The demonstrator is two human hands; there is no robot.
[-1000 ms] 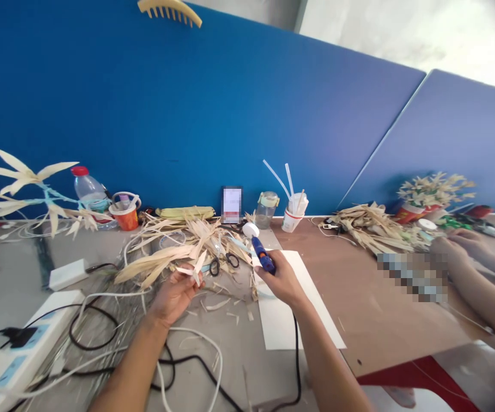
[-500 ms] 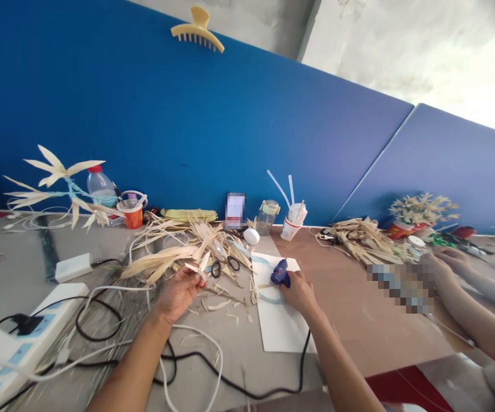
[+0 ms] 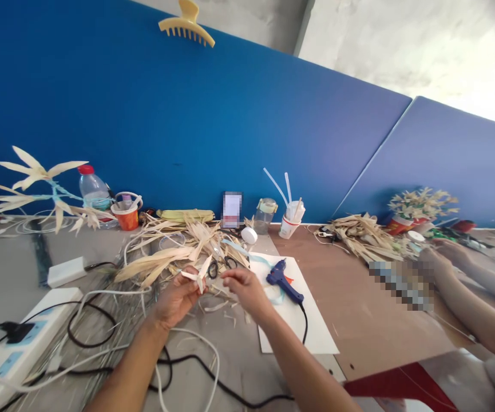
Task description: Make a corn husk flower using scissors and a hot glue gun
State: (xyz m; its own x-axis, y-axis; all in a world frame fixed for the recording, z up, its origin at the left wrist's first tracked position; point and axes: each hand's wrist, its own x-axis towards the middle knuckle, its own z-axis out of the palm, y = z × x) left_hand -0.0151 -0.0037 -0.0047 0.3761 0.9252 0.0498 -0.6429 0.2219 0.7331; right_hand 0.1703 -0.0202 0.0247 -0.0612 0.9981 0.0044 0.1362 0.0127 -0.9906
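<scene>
My left hand (image 3: 182, 296) pinches a small pale corn-husk flower (image 3: 200, 277) with pointed petals between thumb and fingers. Just to its right is my right hand (image 3: 247, 290), fingertips pressed together and pointing toward the flower; whether anything is between them is too small to tell. A blue glue gun (image 3: 285, 281) lies on a white sheet of paper (image 3: 301, 335), its black cord running toward me. Behind my hands, black-handled scissors (image 3: 213, 269) rest by a heap of dry corn husks (image 3: 157, 265).
At left are a power strip (image 3: 36, 343), tangled cables, a bottle (image 3: 94, 186), an orange cup (image 3: 126, 218) and a husk-flower branch (image 3: 36, 171). A phone (image 3: 232, 210), a jar (image 3: 266, 216) and a cup with glue sticks (image 3: 289, 228) stand behind. Another person's arms (image 3: 466, 303) reach in at right.
My right hand has let go of the glue gun, which now lies on the paper, and has moved left beside the flower. My left hand still holds the flower, now turned differently.
</scene>
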